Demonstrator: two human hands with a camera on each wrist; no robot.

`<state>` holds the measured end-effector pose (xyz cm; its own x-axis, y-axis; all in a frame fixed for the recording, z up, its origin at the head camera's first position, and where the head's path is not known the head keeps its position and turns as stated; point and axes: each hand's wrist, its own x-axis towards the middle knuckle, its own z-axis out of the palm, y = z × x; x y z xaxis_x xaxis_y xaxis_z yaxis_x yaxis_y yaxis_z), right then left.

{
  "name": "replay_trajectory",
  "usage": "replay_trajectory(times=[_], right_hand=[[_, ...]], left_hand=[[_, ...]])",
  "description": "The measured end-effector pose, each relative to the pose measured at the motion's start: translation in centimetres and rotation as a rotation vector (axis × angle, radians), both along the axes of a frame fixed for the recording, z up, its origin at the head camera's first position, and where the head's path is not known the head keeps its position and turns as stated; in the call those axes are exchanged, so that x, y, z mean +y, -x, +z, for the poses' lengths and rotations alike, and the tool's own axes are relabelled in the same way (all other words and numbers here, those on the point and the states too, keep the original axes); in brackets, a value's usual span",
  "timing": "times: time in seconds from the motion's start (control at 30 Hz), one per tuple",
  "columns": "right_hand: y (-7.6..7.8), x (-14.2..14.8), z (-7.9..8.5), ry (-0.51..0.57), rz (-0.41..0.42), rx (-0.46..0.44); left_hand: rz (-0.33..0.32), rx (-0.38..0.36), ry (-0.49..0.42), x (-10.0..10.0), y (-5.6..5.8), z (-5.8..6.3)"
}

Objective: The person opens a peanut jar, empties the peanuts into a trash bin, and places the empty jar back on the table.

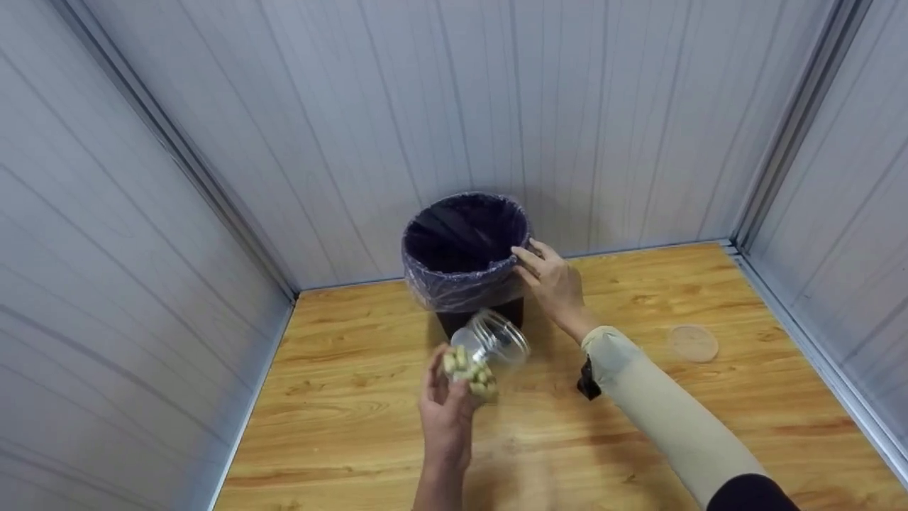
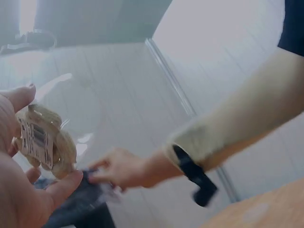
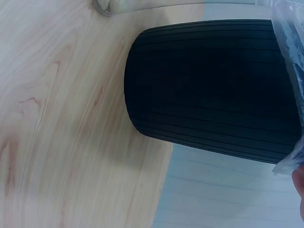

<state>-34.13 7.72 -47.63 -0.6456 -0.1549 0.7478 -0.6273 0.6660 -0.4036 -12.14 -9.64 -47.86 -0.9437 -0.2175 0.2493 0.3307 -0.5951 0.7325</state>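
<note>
My left hand [image 1: 447,408] holds a clear plastic jar [image 1: 500,337], its lidless mouth tilted up and away. Pale, lumpy pieces [image 1: 472,372], resembling peanuts in the shell, lie at the jar's bottom. In the left wrist view, a white barcode label [image 2: 39,142] shows between the thumb and fingers. A black trash bin [image 3: 204,85] stands upright, lined with a translucent purplish bag [image 1: 461,289] folded over its rim. My right hand [image 1: 555,284] grips the bin's right rim, fingers on the bag; only a fingertip of it shows in the right wrist view. The jar is in front of the bin.
A round translucent lid [image 1: 693,343] lies on the wood-patterned floor [image 1: 340,397] to the right. Pale panel walls [image 1: 340,142] rise behind the bin and on both sides. A black strap device [image 1: 587,380] hangs from the right wrist.
</note>
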Motion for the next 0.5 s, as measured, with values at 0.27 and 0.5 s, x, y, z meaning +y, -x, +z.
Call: replay_trajectory(times=[0.27, 0.5], right_hand=[[0.5, 0.0, 0.0, -0.010, -0.024, 0.023], [0.7, 0.3, 0.1, -0.030, -0.046, -0.005]], left_hand=[[0.185, -0.003, 0.214, -3.3, 6.1, 6.3], [0.211, -0.020, 0.377, -5.7, 12.7, 9.3]])
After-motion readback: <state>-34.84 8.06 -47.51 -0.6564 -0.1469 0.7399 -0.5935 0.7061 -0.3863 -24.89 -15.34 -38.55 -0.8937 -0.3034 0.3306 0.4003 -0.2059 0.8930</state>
